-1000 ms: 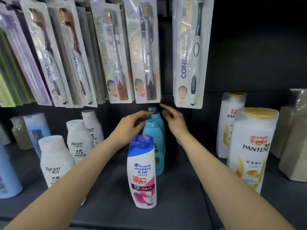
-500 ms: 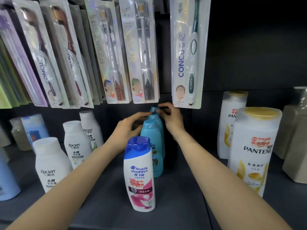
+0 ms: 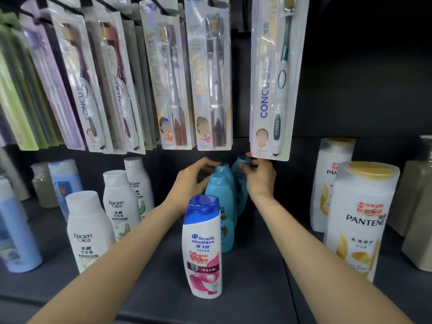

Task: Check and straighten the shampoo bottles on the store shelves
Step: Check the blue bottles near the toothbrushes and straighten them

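A row of teal shampoo bottles runs back into the dark shelf; the front teal bottle [image 3: 221, 206] stands upright behind a white Head & Shoulders bottle [image 3: 203, 249] with a blue cap. My left hand [image 3: 194, 181] curls round the middle teal bottle [image 3: 223, 168] from the left. My right hand [image 3: 259, 178] grips the rearmost teal bottle [image 3: 242, 161] near its cap, and that bottle leans to the right. The bottles' lower parts are hidden behind the front ones.
White Raclen bottles [image 3: 90, 230] stand in a row at the left, with pale blue bottles [image 3: 14, 230] beyond. Two Pantene bottles [image 3: 360, 220] stand at the right. Packaged toothbrushes [image 3: 271, 78] hang low over the back of the shelf [image 3: 252, 288].
Both hands have closed in from the sides onto the rear teal bottles. The rearmost bottle now tilts to the right in my right hand.
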`<action>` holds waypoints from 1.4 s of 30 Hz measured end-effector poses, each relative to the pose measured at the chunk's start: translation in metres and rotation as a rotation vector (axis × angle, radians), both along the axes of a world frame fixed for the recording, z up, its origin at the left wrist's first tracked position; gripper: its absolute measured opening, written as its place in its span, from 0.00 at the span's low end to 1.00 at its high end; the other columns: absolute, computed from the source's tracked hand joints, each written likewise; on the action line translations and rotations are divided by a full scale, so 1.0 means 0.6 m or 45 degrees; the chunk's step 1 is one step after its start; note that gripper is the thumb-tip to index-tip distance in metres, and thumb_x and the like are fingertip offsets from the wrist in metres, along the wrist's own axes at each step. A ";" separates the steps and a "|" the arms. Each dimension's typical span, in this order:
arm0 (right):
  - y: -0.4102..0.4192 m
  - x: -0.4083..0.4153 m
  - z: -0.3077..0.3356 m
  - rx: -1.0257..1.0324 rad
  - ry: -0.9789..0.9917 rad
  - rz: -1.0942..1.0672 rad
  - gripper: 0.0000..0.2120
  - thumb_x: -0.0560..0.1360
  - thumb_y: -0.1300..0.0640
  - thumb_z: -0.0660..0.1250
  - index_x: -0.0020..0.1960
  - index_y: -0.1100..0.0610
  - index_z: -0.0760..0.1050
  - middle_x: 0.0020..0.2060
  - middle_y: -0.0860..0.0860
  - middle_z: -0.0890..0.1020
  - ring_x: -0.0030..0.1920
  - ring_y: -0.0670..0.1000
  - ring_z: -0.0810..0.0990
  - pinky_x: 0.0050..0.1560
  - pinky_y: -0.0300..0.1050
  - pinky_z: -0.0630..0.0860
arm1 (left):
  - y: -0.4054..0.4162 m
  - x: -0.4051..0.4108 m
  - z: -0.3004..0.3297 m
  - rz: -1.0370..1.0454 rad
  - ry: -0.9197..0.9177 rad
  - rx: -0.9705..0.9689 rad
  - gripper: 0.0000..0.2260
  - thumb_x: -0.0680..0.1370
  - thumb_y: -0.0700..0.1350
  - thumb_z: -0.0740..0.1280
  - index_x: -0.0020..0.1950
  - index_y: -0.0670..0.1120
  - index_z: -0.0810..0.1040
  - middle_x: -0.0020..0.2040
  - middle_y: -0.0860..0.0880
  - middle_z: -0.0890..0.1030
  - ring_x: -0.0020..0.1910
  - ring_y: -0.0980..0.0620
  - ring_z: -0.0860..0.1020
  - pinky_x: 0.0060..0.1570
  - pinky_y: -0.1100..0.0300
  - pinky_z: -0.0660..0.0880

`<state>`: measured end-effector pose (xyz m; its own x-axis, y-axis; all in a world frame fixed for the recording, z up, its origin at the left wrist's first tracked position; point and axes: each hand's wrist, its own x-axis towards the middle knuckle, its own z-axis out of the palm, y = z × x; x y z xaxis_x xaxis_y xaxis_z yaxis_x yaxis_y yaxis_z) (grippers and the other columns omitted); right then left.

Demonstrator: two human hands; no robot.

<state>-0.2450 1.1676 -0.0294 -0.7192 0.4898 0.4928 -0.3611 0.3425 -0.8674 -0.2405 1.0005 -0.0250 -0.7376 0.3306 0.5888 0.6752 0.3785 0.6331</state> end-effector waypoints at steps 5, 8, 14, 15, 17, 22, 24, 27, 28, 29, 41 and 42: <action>0.014 0.016 0.005 0.105 -0.072 -0.098 0.11 0.73 0.59 0.71 0.53 0.64 0.78 0.51 0.59 0.80 0.52 0.56 0.78 0.50 0.42 0.71 | 0.011 -0.010 0.003 0.057 0.005 0.131 0.02 0.76 0.41 0.68 0.48 0.46 0.78 0.46 0.49 0.81 0.45 0.55 0.79 0.43 0.72 0.73; 0.020 0.029 0.010 0.143 -0.099 -0.079 0.11 0.73 0.59 0.70 0.52 0.64 0.79 0.50 0.58 0.80 0.50 0.54 0.79 0.49 0.43 0.71 | 0.020 -0.010 0.007 0.042 -0.049 0.173 0.02 0.75 0.43 0.70 0.46 0.47 0.78 0.42 0.50 0.81 0.41 0.56 0.78 0.41 0.71 0.73; 0.012 0.057 0.015 0.094 -0.162 -0.018 0.12 0.75 0.58 0.68 0.56 0.62 0.76 0.53 0.56 0.80 0.53 0.55 0.78 0.50 0.42 0.71 | 0.020 -0.009 0.012 0.019 -0.112 0.200 0.01 0.75 0.44 0.70 0.45 0.48 0.79 0.43 0.49 0.82 0.43 0.53 0.79 0.46 0.62 0.75; 0.010 0.060 0.016 0.091 -0.166 -0.012 0.12 0.75 0.57 0.68 0.55 0.62 0.76 0.52 0.56 0.80 0.52 0.54 0.78 0.50 0.42 0.71 | 0.019 -0.008 0.014 0.022 -0.115 0.181 0.02 0.75 0.44 0.70 0.46 0.48 0.79 0.44 0.48 0.82 0.44 0.52 0.79 0.47 0.60 0.75; 0.006 0.069 0.017 0.099 -0.164 0.000 0.11 0.75 0.58 0.69 0.55 0.61 0.76 0.50 0.53 0.79 0.50 0.52 0.78 0.50 0.42 0.71 | 0.017 -0.008 0.018 0.022 -0.117 0.152 0.03 0.75 0.44 0.70 0.48 0.48 0.79 0.45 0.47 0.82 0.46 0.52 0.80 0.48 0.60 0.75; -0.001 0.114 0.017 0.211 -0.148 -0.007 0.11 0.75 0.56 0.68 0.56 0.56 0.76 0.48 0.50 0.77 0.49 0.49 0.76 0.50 0.42 0.72 | 0.007 -0.002 0.018 0.053 -0.092 0.180 0.04 0.75 0.43 0.70 0.49 0.47 0.79 0.44 0.52 0.81 0.44 0.59 0.78 0.44 0.74 0.72; -0.006 0.139 0.014 0.252 -0.139 -0.003 0.11 0.74 0.55 0.69 0.57 0.54 0.76 0.51 0.52 0.79 0.53 0.51 0.76 0.53 0.44 0.73 | -0.004 0.008 0.015 0.077 -0.084 0.220 0.05 0.75 0.42 0.69 0.51 0.46 0.79 0.45 0.51 0.81 0.44 0.59 0.78 0.43 0.76 0.72; -0.017 0.180 0.014 0.315 -0.152 -0.035 0.14 0.74 0.54 0.69 0.59 0.54 0.76 0.54 0.52 0.80 0.56 0.51 0.77 0.54 0.45 0.74 | -0.030 0.032 0.007 0.106 -0.097 0.283 0.03 0.77 0.42 0.67 0.49 0.48 0.79 0.43 0.52 0.81 0.44 0.55 0.79 0.45 0.69 0.74; -0.022 0.195 0.016 0.320 -0.149 -0.050 0.14 0.74 0.54 0.69 0.59 0.54 0.76 0.54 0.52 0.80 0.55 0.50 0.77 0.53 0.44 0.74 | -0.041 0.042 0.004 0.111 -0.115 0.312 0.03 0.77 0.43 0.67 0.48 0.50 0.78 0.43 0.51 0.81 0.44 0.54 0.79 0.46 0.64 0.75; -0.026 0.210 0.018 0.316 -0.138 -0.063 0.13 0.74 0.55 0.69 0.58 0.54 0.76 0.53 0.52 0.80 0.54 0.50 0.78 0.51 0.43 0.74 | -0.054 0.055 0.001 0.112 -0.129 0.343 0.03 0.77 0.43 0.66 0.47 0.52 0.78 0.44 0.50 0.81 0.43 0.53 0.79 0.46 0.61 0.76; -0.153 0.413 0.023 -0.019 -0.116 -0.021 0.07 0.74 0.59 0.69 0.51 0.59 0.78 0.43 0.51 0.81 0.41 0.43 0.79 0.35 0.34 0.74 | -0.165 0.281 -0.016 -0.217 -0.094 0.235 0.04 0.77 0.43 0.67 0.49 0.52 0.79 0.43 0.55 0.83 0.43 0.58 0.80 0.46 0.64 0.76; -0.166 0.426 0.018 -0.093 -0.133 0.009 0.06 0.74 0.60 0.69 0.50 0.59 0.78 0.43 0.52 0.82 0.41 0.44 0.79 0.36 0.37 0.76 | -0.169 0.294 -0.022 -0.283 -0.126 0.178 0.05 0.76 0.43 0.68 0.50 0.51 0.79 0.44 0.53 0.83 0.44 0.57 0.80 0.48 0.62 0.76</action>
